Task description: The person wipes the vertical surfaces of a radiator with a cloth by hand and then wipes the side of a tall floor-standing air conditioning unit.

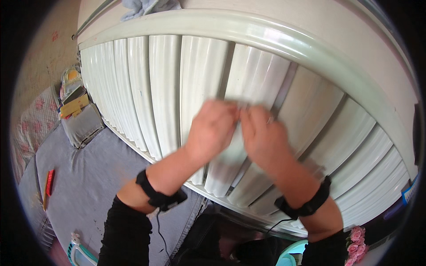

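My left hand (213, 126) and my right hand (264, 133) meet fingertip to fingertip above a white fluted slatted panel (164, 93), near its middle. Both are blurred, with the fingers curled and the thumbs hidden. Whether something small is pinched between the fingertips cannot be told. A ring shows on my right hand. Each forearm wears a black strap with a small device, the left one (166, 199) and the right one (299, 207), with a thin cable hanging from it. A smooth pale rail (213, 23) runs above the slats.
Left of the panel is a grey padded surface (109, 169) with a red-bristled brush (50, 183) and stacked items (75, 106). A bluish cloth (146, 6) lies above the rail. Pink artificial roses (357, 241) and a turquoise object (293, 252) are at lower right.
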Motion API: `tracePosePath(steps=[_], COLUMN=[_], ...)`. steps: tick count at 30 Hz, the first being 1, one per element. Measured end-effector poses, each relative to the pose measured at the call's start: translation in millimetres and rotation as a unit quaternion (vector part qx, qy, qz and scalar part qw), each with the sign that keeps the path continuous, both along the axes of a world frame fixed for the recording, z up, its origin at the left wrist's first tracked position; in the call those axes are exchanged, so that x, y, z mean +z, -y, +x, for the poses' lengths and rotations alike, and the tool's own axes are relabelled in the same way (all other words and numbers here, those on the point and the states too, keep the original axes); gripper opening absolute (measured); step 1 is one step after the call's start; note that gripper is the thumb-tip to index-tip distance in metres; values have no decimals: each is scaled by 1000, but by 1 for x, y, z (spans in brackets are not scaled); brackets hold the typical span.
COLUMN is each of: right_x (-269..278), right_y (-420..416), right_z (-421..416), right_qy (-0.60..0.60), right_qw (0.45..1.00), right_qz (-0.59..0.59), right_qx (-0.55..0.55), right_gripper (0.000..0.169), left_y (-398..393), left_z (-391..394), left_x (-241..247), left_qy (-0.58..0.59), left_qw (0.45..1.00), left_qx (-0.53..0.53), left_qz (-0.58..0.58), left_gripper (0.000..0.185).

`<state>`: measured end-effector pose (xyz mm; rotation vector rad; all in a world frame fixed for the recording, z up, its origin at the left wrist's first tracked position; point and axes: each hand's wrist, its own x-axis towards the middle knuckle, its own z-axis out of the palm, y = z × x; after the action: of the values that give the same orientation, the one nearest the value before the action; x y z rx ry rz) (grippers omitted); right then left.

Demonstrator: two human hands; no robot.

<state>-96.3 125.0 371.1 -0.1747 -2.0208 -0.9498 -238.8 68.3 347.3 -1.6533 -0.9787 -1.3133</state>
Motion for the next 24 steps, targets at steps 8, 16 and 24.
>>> tracePosePath(steps=[8,16,24], right_x=[-15,40,-119], right_y=[0,-10,14], right_z=[2,-11,13], right_qy=[24,-79,55], right_qw=[991,996,987], right_qz=[-127,0,-149], right_qx=[25,31,38], right_gripper=[10,6,6], left_y=[2,-4,12], left_z=[-16,7,1], left_x=[-21,39,-140], left_qy=[-82,32,12], left_qw=[994,999,980], left_qx=[-17,42,-54], left_qz=[-67,7,-189], left_gripper=[22,22,21])
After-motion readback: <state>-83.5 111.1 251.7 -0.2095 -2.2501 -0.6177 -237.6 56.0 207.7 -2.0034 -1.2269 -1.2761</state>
